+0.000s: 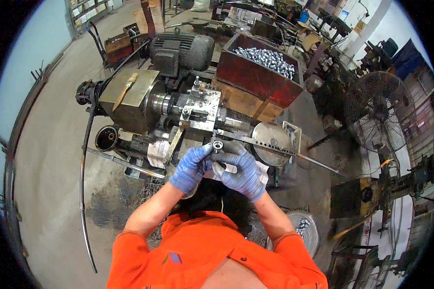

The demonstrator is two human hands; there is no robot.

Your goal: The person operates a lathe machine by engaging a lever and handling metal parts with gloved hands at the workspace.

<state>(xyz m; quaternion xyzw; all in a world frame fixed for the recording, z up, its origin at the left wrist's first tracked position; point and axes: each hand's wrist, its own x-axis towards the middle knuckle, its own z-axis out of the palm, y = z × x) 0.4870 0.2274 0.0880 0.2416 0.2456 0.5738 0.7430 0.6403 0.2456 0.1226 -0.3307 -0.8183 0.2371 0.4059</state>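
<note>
The metal sleeve [218, 149] lies between the left fingers [205, 151] and right fingers [229, 157]; both grasp it.

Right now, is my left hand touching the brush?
Apart. The head view shows the brush lying on the metal cover, with a plain gap between it and your left hand, which is up by the small metal part.

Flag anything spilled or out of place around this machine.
A dark stain marks the pale floor left of the machine, perhaps spilled oil, with curly shavings littering the ground nearby. A brush lies loose on the housing's flat top. Nothing looks clearly broken.
</note>
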